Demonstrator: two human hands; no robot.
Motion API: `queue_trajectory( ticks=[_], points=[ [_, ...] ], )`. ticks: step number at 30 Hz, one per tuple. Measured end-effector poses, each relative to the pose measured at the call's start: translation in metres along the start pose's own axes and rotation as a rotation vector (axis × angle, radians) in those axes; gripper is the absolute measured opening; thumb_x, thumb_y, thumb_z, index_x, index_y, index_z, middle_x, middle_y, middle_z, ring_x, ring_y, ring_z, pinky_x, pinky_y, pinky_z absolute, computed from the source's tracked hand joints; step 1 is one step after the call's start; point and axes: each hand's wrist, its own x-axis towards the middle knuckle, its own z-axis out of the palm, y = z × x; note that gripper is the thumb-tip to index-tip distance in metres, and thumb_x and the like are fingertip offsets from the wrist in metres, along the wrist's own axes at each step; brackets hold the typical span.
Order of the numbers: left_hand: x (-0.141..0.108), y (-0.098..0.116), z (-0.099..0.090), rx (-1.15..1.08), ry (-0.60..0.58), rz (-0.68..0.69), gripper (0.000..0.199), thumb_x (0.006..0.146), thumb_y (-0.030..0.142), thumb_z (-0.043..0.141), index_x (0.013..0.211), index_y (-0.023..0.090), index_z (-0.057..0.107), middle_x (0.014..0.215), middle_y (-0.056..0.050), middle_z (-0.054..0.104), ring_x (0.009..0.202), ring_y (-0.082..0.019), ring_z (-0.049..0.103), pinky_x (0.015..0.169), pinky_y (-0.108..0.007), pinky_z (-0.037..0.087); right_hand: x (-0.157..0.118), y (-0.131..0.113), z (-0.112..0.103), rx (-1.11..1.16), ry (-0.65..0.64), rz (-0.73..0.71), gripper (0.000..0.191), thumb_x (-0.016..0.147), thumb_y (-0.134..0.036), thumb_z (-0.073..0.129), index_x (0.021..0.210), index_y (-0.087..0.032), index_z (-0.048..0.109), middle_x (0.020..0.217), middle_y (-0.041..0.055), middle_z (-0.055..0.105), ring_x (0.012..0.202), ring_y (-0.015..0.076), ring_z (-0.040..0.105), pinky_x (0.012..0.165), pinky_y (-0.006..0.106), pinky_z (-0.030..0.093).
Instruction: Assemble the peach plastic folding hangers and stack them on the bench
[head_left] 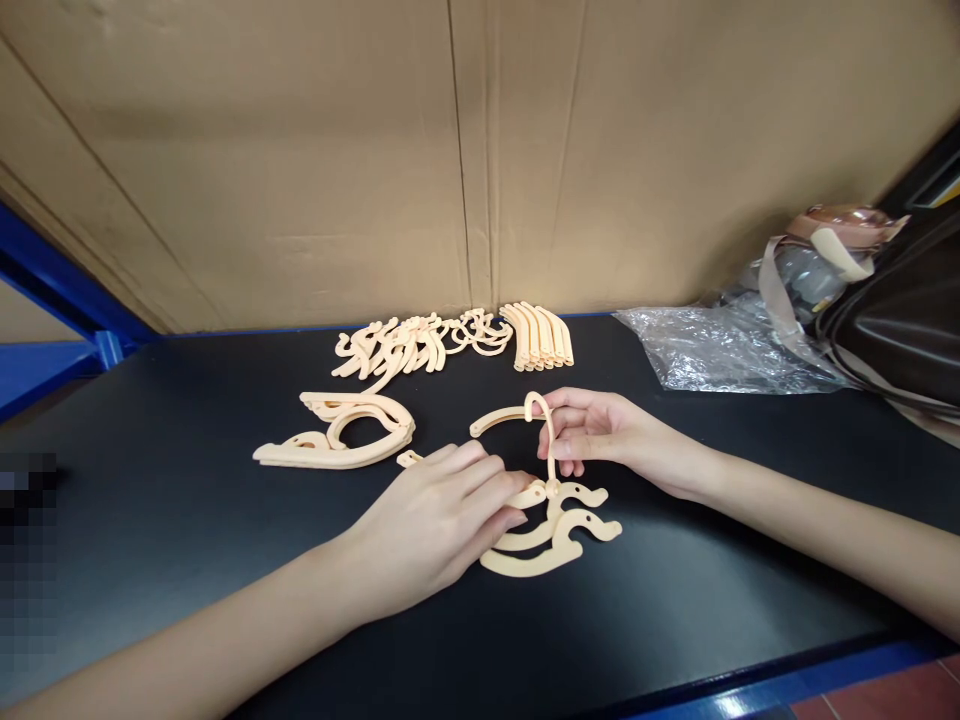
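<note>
In the middle of the black table is a partly assembled cream folding hanger, with curved lower pieces point(529, 567) lying flat and a hook point(552, 445) standing upright. My left hand point(442, 510) is closed around a straight hanger arm point(531, 495) whose end meets the foot of the hook; its far end shows past my knuckles. My right hand point(589, 428) has its fingers and thumb closed at the hook's stem. Behind the hook, a loose curved hanger arm point(499, 418) reaches to my right fingertips; whether they touch it I cannot tell.
Folded cream hangers point(337, 455) lie to the left. Along the back edge are a heap of hanger pieces point(405, 345), several hooks point(484, 332) and a neat row of arms point(540, 338). A clear plastic bag point(720, 345), a bottle point(814, 265) and a dark bag point(900, 320) occupy the right. Cardboard point(337, 150) stands behind.
</note>
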Motion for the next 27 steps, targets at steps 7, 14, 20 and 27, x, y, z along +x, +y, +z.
queue_trajectory(
  ticks=[7,14,20,27],
  points=[
    [0.0004,-0.0019,-0.0002,-0.024,-0.013,-0.015,0.023,0.098,0.027,0.039,0.105,0.017,0.060,0.077,-0.001,0.062,0.072,-0.015,0.056,0.063,-0.026,0.040,-0.0003,-0.0006,0.0002,0.011,-0.003,0.009,0.038,0.078,-0.026,0.072,0.112,-0.019,0.058,0.086,0.0009,0.067,0.067,0.0087,0.060,0.064,0.023,0.050],
    [-0.0023,-0.0014,0.0014,-0.039,-0.052,-0.015,0.027,0.099,0.031,0.037,0.111,0.020,0.058,0.075,0.001,0.062,0.062,-0.011,0.058,0.057,-0.023,0.042,-0.0008,-0.0011,-0.0013,0.013,0.009,0.017,0.039,0.078,-0.027,0.072,0.114,-0.018,0.057,0.084,0.0006,0.066,0.064,0.0084,0.059,0.062,0.023,0.049],
    [-0.0051,-0.0005,0.0014,-0.067,-0.031,-0.024,0.024,0.095,0.023,0.041,0.116,0.020,0.054,0.074,0.001,0.059,0.062,-0.013,0.055,0.053,-0.024,0.038,0.0000,-0.0028,-0.0001,0.006,-0.003,0.040,0.042,0.077,-0.026,0.073,0.116,-0.017,0.059,0.082,0.0001,0.066,0.063,0.0077,0.058,0.062,0.023,0.049],
    [-0.0031,-0.0004,0.0002,-0.107,-0.038,-0.006,0.030,0.093,0.016,0.040,0.121,0.018,0.050,0.078,-0.001,0.059,0.066,-0.014,0.055,0.053,-0.024,0.037,0.0004,-0.0022,0.0002,0.030,-0.004,0.027,0.038,0.079,-0.024,0.071,0.115,-0.018,0.060,0.083,-0.0004,0.066,0.064,0.0073,0.059,0.063,0.022,0.049]
  ],
)
